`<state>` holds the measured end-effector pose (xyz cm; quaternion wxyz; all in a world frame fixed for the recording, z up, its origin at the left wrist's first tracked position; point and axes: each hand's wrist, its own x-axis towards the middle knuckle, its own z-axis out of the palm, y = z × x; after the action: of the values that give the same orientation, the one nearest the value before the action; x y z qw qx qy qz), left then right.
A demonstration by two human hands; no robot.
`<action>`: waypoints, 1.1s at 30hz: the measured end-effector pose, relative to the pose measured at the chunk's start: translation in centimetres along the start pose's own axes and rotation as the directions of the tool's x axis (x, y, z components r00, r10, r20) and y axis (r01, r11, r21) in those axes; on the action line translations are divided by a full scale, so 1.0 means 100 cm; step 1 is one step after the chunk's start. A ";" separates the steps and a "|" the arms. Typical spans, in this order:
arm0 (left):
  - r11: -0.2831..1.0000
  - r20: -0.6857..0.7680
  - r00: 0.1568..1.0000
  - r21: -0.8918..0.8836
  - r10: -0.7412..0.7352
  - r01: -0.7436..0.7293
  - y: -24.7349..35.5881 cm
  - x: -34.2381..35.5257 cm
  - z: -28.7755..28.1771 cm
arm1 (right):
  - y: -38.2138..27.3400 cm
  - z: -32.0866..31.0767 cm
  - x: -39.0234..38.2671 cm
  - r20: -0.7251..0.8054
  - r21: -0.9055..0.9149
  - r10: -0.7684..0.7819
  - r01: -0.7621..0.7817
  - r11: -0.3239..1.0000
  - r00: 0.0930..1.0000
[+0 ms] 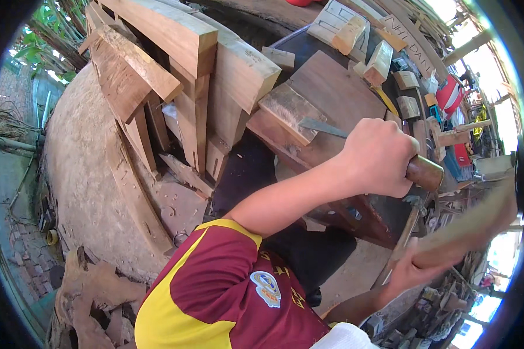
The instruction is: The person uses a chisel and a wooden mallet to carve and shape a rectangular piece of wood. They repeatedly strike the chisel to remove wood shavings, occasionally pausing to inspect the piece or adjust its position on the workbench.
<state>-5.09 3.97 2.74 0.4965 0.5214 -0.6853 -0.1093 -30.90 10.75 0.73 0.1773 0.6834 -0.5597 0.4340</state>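
At the counter [337,75], a blow that could stray

On the counter's left end lies a wooden block [291,116], with the chisel [323,127] blade's tip over its top face; whether the edge has bitten in, I cannot tell. The left hand [381,157] is clenched round the chisel, leaving a short stub of handle bare. The right hand [416,270] grasps a thick wooden stick [471,227], blurred and apart from that stub.

With so little handle exposed, an off-centre strike would probably catch the left hand's knuckles. The blade looks slanted rather than upright, so a hard knock could make it skid along the wood instead of cutting. Neither hand steadies the block, and it might slide or tip if it is not fixed down.
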 end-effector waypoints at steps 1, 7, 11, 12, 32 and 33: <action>1.000 -0.005 1.000 0.007 -0.005 0.005 -0.001 0.001 0.001 | -0.002 0.000 0.002 -0.093 0.036 0.061 -0.058 0.998 0.994; 1.000 -0.013 1.000 -0.003 0.012 -0.012 0.000 0.002 0.001 | -0.031 0.034 -0.023 -0.160 0.366 0.230 -0.159 0.917 0.960; 1.000 -0.008 1.000 0.030 0.008 -0.008 -0.004 0.003 0.002 | 0.007 0.027 -0.027 0.079 -0.049 -0.143 0.147 0.988 0.987; 0.999 -0.003 1.000 0.034 0.005 -0.004 -0.004 0.003 0.001 | 0.023 0.025 -0.023 0.015 -0.022 -0.171 0.171 0.985 0.985; 0.996 0.029 0.998 0.070 0.049 -0.051 -0.005 0.000 0.015 | -0.041 0.021 -0.015 -0.137 0.690 0.701 -0.440 0.574 0.700; 0.996 0.034 0.998 0.073 0.046 -0.049 -0.005 -0.001 0.015 | -0.032 0.028 -0.028 -0.170 0.462 0.425 -0.309 0.831 0.889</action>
<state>-5.97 3.22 1.60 0.4681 0.5211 -0.7091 -0.0806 -26.85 11.39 -2.26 0.0108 0.5195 -0.5448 0.6582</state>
